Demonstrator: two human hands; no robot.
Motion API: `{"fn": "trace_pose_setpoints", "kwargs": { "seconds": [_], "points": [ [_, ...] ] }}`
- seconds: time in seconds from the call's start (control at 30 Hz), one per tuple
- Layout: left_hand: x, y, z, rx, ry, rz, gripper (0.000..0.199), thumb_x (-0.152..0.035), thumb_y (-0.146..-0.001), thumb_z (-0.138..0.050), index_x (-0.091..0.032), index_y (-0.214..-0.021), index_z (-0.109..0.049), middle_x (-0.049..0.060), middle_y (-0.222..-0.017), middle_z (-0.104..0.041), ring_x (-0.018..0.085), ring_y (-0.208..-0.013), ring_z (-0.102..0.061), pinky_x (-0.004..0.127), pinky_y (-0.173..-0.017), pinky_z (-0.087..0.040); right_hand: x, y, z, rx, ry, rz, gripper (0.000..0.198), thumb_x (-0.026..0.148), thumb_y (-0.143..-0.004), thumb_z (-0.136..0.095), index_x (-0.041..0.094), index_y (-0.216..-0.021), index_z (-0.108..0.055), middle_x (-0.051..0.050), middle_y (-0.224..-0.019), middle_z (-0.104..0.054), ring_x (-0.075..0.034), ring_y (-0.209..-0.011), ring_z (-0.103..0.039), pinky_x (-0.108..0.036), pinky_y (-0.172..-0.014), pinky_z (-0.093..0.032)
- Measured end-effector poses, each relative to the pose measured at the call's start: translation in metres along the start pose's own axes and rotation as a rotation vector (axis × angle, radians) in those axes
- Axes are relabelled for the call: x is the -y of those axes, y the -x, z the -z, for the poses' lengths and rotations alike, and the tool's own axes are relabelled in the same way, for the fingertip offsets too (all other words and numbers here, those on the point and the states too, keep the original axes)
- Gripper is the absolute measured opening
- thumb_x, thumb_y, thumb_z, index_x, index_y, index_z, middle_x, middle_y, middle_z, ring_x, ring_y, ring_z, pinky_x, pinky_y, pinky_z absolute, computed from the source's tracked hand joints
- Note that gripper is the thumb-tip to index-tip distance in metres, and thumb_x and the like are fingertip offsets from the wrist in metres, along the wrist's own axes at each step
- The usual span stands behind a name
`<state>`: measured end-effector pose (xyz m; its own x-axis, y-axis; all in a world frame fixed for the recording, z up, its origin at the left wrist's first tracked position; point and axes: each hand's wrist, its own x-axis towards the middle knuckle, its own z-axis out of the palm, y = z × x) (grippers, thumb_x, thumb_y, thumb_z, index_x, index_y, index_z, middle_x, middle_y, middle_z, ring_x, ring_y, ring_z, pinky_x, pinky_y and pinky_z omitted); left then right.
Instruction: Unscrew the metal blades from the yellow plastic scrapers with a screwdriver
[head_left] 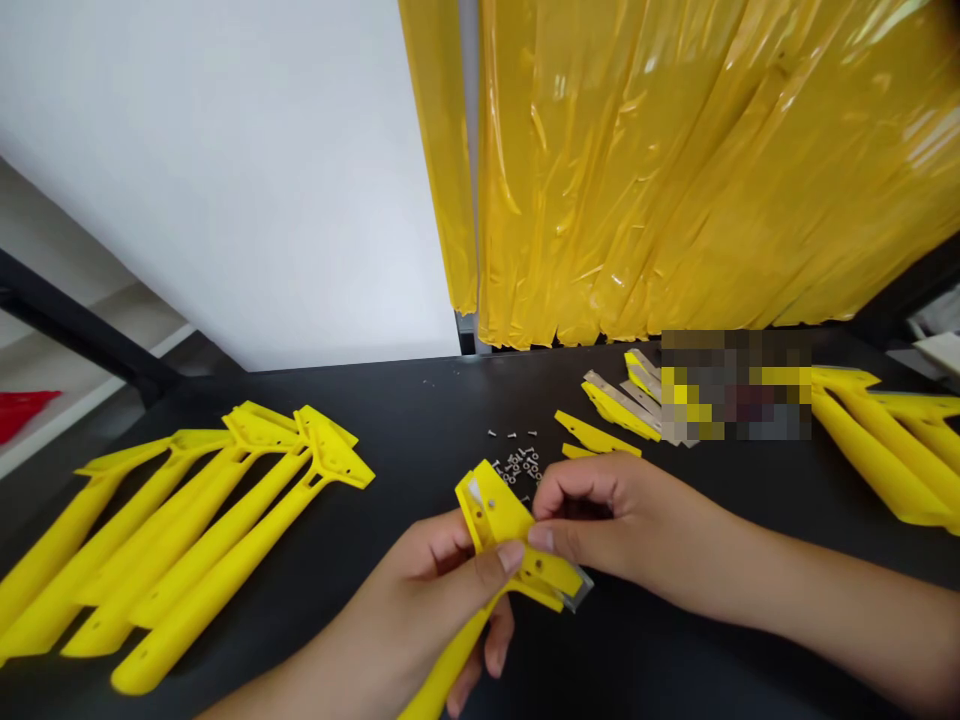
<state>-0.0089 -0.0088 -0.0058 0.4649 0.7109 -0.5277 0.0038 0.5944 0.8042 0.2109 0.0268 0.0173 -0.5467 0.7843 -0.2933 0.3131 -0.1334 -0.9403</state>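
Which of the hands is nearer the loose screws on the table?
Right. The right hand sits just beside and below the screws, pinching the scraper head; the left hand grips the scraper lower down, farther from them.

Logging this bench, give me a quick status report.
Both hands, left and right, grip one yellow scraper. Loose screws just behind. Nothing in the way.

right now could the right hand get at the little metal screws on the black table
Probably yes: the small metal screws lie loose on the black table just beyond the right hand, nothing between, though its fingers pinch the yellow plastic scraper.
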Motion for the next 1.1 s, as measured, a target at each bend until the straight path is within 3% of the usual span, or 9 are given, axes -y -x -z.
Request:
{"fn": "trace_pose_setpoints", "kwargs": {
  "seconds": [0.3,0.4,0.53,0.8,1.1],
  "points": [
    [0.001,0.001,0.002,-0.005,-0.021,0.015,0.048,-0.064,-0.089,-0.074,-0.019,-0.104,-0.067,-0.003,-0.052,-0.063,0.006,-0.031,-0.043,0.013,-0.031,-0.037,-0.005,0.000,0.002,-0.032,0.091,0.059,0.029,0.044,-0.097,-0.067,0.020,-0.083,-0.073,0.002,-0.075,-0.057,-0.013,-0.070,-0.048,-0.027,-0.062,-0.038],
    [0.000,0.000,0.002,-0.011,-0.010,0.001,0.049,-0.064,-0.088,-0.074,-0.019,-0.106,-0.067,-0.004,-0.049,-0.062,0.007,-0.030,-0.041,0.014,-0.030,-0.036,-0.005,-0.001,-0.001,-0.054,0.045,0.053,0.026,0.045,-0.090,-0.076,0.020,-0.084,-0.070,0.004,-0.074,-0.056,-0.012,-0.068,-0.046,-0.026,-0.060,-0.036],
    [-0.001,0.001,0.001,-0.007,-0.023,-0.001,0.049,-0.064,-0.088,-0.074,-0.019,-0.105,-0.067,-0.005,-0.049,-0.061,0.006,-0.029,-0.041,0.013,-0.030,-0.035,-0.005,-0.002,-0.004,-0.046,-0.015,-0.006,0.038,0.046,-0.081,-0.087,0.020,-0.079,-0.060,0.007,-0.069,-0.049,-0.011,-0.065,-0.040,-0.025,-0.057,-0.031],
    [0.001,0.001,0.002,0.009,0.016,-0.003,0.052,-0.064,-0.090,-0.071,-0.018,-0.113,-0.067,-0.003,-0.050,-0.064,0.008,-0.029,-0.042,0.014,-0.029,-0.034,-0.011,-0.005,0.003,0.020,-0.091,-0.029,0.038,0.050,-0.085,-0.084,0.018,-0.081,-0.064,0.006,-0.069,-0.046,-0.011,-0.066,-0.037,-0.025,-0.058,-0.028],
    [0.001,0.000,0.002,0.012,-0.014,0.021,0.047,-0.060,-0.090,-0.070,-0.018,-0.110,-0.066,-0.003,-0.051,-0.064,0.007,-0.029,-0.042,0.014,-0.030,-0.036,-0.011,-0.004,0.000,-0.037,-0.039,0.002,0.040,0.057,-0.091,-0.075,0.019,-0.083,-0.066,0.005,-0.074,-0.050,-0.013,-0.071,-0.041,-0.027,-0.064,-0.034]
  ]
}}
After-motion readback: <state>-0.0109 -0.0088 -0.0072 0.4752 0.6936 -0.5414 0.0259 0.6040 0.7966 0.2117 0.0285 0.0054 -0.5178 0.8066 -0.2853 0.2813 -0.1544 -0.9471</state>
